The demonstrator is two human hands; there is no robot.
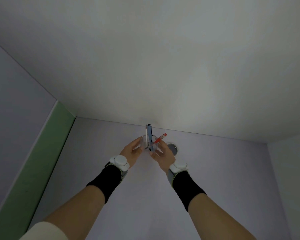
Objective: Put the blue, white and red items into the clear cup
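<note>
The clear cup stands on the pale table near the back wall. A blue pen and a white pen stand upright in it. A red pen leans out of the cup to the right, its tip inside. My left hand wraps the cup's left side with fingers and thumb against it. My right hand sits just right of the cup, below the red pen, fingers spread and nothing gripped.
A round grey grommet is set into the table just behind my right hand. A white wall rises behind the cup. A green strip runs along the table's left edge. Both wrists wear white trackers and black bands.
</note>
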